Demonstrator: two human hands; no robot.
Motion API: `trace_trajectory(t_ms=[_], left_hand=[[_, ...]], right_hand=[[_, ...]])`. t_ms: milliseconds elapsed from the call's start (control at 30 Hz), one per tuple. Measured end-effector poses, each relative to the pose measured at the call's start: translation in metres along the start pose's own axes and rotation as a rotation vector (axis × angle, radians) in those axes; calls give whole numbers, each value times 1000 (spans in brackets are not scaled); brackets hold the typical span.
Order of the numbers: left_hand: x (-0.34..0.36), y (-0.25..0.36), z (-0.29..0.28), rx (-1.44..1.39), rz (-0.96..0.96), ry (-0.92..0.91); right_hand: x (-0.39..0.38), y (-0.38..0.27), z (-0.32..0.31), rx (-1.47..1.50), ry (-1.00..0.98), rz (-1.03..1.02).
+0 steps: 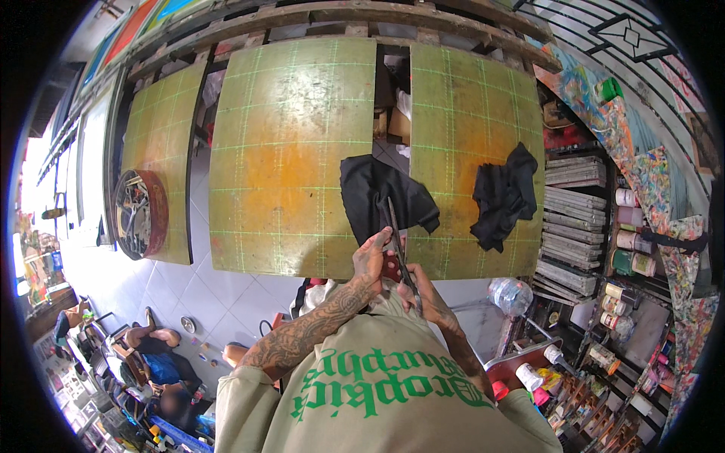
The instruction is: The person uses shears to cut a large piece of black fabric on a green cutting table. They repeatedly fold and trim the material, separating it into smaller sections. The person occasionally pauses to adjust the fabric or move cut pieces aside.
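The left hand (371,257) pinches the lower edge of a limp black cloth (381,195) draped over the gap between two scuffed green gridded boards (287,151). The right hand (423,291) is closed around long metal scissors (400,245), blades pointing up into the fabric. Another crumpled black piece (502,196) lies on the right board.

Both hands raised, close together — left (371,257) fingers curled; right (424,291) gripping.

blk cloth (377,198) | draped over board gap | scissors (399,249) upright, blades on cloth edge
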State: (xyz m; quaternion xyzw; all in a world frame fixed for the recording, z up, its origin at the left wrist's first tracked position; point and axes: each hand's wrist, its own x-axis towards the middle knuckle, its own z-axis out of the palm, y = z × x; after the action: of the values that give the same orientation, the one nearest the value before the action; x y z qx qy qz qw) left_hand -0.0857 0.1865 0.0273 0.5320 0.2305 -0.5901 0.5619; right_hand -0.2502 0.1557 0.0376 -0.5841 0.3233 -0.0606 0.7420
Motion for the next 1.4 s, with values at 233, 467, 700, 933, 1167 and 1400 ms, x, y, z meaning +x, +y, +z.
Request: trace_trajectory(t_ms=[233,467,700,933,1167,1400], left_hand=[[-6,7,3,-39,-30,0],[-6,6,1,-41,-44,-5],[-3,7,0,39,-21,-50],[3,3,-3,28,-36,-42],[-2,8,-2,11,-65,-42],[0,8,-7,8,-80,-262]], right_hand=[[9,12,5,-28,71,-38],[8,11,10,5,124,-33],[6,0,8,59,108,99],[15,8,4,93,86,152],[17,-17,12,105,146,100],[10,-36,8,62,149,-17]])
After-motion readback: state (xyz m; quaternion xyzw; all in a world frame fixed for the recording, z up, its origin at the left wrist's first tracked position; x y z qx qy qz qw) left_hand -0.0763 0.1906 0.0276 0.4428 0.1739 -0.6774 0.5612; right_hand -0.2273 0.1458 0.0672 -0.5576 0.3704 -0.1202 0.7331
